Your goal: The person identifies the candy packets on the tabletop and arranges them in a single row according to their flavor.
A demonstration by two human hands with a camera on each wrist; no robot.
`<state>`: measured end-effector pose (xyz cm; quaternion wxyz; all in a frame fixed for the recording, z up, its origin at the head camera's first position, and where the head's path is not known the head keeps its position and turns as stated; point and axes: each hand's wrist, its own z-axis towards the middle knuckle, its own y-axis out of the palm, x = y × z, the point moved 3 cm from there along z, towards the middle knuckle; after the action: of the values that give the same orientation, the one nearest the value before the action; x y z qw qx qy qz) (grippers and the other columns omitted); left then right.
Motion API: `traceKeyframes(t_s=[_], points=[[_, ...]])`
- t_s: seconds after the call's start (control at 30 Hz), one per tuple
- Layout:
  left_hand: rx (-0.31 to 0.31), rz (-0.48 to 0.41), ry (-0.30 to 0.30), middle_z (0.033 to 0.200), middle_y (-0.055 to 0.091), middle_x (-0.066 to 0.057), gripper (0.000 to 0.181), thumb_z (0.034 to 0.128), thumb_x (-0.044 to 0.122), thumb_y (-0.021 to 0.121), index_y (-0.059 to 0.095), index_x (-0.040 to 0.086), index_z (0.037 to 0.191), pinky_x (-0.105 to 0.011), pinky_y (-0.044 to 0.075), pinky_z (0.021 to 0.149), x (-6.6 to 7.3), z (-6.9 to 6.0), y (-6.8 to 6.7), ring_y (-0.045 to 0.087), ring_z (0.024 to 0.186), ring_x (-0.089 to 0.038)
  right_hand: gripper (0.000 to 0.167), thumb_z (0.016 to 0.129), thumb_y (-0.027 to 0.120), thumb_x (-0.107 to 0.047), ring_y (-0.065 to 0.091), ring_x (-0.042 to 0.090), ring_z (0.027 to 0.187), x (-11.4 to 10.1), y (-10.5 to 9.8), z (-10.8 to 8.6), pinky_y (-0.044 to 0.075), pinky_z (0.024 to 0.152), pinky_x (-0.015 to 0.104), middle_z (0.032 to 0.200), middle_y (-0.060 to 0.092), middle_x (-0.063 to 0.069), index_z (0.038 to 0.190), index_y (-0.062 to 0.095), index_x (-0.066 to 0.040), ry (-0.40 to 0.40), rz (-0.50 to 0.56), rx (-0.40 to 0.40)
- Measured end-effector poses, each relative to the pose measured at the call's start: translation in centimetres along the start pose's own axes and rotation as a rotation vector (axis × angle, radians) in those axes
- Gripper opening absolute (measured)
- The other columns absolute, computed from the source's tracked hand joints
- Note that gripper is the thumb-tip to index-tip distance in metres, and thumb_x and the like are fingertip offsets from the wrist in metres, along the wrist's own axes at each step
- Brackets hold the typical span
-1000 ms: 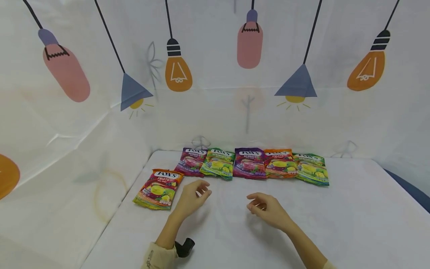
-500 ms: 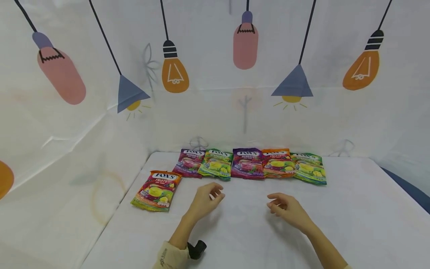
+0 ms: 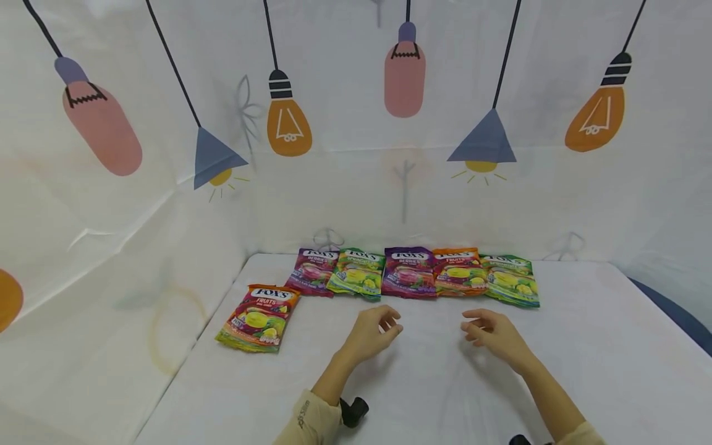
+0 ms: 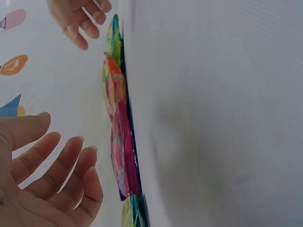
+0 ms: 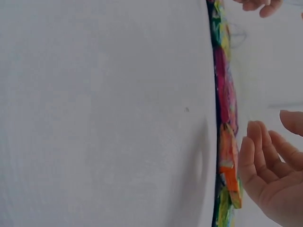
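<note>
Hovering over the white table (image 3: 423, 395), the left hand (image 3: 371, 334) has its fingers loosely bent and parted, with nothing in its grasp; its own wrist view cuts the palm off at the frame's edge. Facing it across a gap, the right hand (image 3: 499, 339) is likewise relaxed and holds nothing, its thumb only partly inside the right wrist view. A black device (image 3: 355, 412) shows at the left cuff, partly hidden by the beige left sleeve (image 3: 313, 420); near the right sleeve (image 3: 584, 436), a dark piece is mostly out of frame. Beyond the fingers, along the table's far edge, stands a row of candy bags: a purple Berries bag (image 3: 314, 272), a green bag (image 3: 357, 273), a larger purple bag (image 3: 410, 273), an orange Fruits bag (image 3: 458, 272) and another green bag (image 3: 510, 280). Neighbours meet or overlap; which edge lies on top is hard to tell. Both wrist views catch the row edge-on, its print unreadable. Apart from it, nearer and to the left, lies a second Fruits bag (image 3: 259, 318), tilted. Behind, lamps are printed on a pale backdrop (image 3: 345, 198), some cut off by the frame, with fainter, blurred shapes among them.
</note>
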<state>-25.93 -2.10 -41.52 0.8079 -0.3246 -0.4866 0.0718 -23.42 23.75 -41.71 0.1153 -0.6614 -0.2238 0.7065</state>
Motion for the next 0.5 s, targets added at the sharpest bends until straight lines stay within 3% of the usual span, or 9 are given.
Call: traceKeyframes(t_s=[0.2,0.5], points=[[-0.029,-0.016,-0.045,0.082,0.065,-0.005,0.020,0.0871,0.013,0.066,0.064,-0.001,0.101,-0.019,0.045,0.064,-0.2,1.4,1.3,0.056,0.072,-0.010,0.042,0.095,0.054,-0.013,0.066,0.019,0.084,1.2,-1.5,0.9,0.055,0.070,0.031,0.106,0.063,0.028,0.125,0.046,0.015,0.043,-0.009,0.035],[0.001,-0.010,-0.035,0.081,0.066,-0.006,0.018,0.0869,0.011,0.065,0.065,-0.001,0.100,-0.017,0.044,0.063,0.7,3.1,2.8,0.054,0.068,-0.007,0.047,0.095,0.056,-0.017,0.066,0.023,0.083,2.8,-2.7,2.3,0.055,0.069,0.032,0.103,0.064,0.028,0.125,0.045,0.017,0.071,-0.042,0.086]])
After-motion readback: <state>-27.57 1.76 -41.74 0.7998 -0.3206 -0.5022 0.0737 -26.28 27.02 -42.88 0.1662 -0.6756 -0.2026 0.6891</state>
